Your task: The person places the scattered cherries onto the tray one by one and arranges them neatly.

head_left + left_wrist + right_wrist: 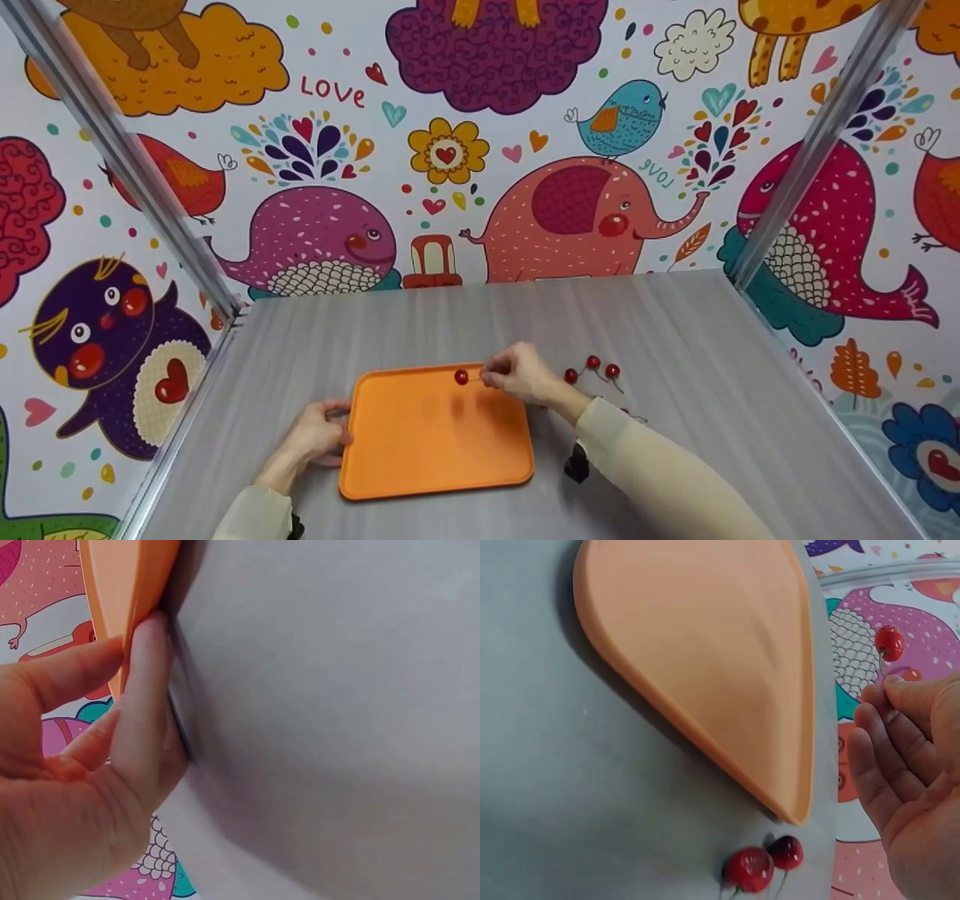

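Note:
An orange tray lies on the table, its raised rim showing all round. My left hand pinches the tray's left edge between thumb and fingers, as the left wrist view shows the hand at the orange rim. Over the far right part of the tray, my right hand holds a red cherry by its thin stem. In the right wrist view the cherry stands out from the pinched thumb and fingertips, its other fingers loosely bent. The cherry's shadow falls on the tray.
Several red cherries with stems lie on the grey table right of the tray, one partly hidden by the right forearm. Walls printed with cartoon animals and metal posts enclose the table at the back and sides.

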### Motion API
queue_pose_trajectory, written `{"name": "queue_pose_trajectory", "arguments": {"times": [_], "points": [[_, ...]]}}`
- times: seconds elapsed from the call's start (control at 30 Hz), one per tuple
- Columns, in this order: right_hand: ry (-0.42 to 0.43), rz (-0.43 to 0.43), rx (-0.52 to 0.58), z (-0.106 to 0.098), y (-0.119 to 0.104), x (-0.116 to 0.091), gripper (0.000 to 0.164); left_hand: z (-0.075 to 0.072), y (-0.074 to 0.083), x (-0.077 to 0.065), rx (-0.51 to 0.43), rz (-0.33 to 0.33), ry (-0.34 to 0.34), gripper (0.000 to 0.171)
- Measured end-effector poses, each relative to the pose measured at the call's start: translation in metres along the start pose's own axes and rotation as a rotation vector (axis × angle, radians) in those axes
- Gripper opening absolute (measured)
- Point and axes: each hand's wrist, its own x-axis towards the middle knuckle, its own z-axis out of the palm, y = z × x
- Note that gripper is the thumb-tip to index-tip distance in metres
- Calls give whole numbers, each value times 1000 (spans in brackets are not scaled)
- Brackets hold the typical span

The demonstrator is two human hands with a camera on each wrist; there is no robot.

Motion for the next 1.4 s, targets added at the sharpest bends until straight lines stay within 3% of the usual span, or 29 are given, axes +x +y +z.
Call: {"name": "queue_pose_trajectory", "arguments": {"times": [0.3, 0.67, 0.87, 1.1, 1.4], "points": [[3, -51, -22, 23, -6, 11, 15, 0, 0, -1, -15, 10, -7, 70], [-4, 53, -62, 64, -26, 26, 13, -1, -1, -3, 0, 20, 6, 70], [-18, 59, -102, 83, -35, 33, 10, 0, 0, -2, 0, 25, 3, 69], [-28, 34, -151, 96, -41, 41, 12, -1, 0, -2, -21, 26, 1, 68], [-29, 88, -163, 106, -55, 57, 14, 1, 0, 0, -34, 17, 4, 67]]}}
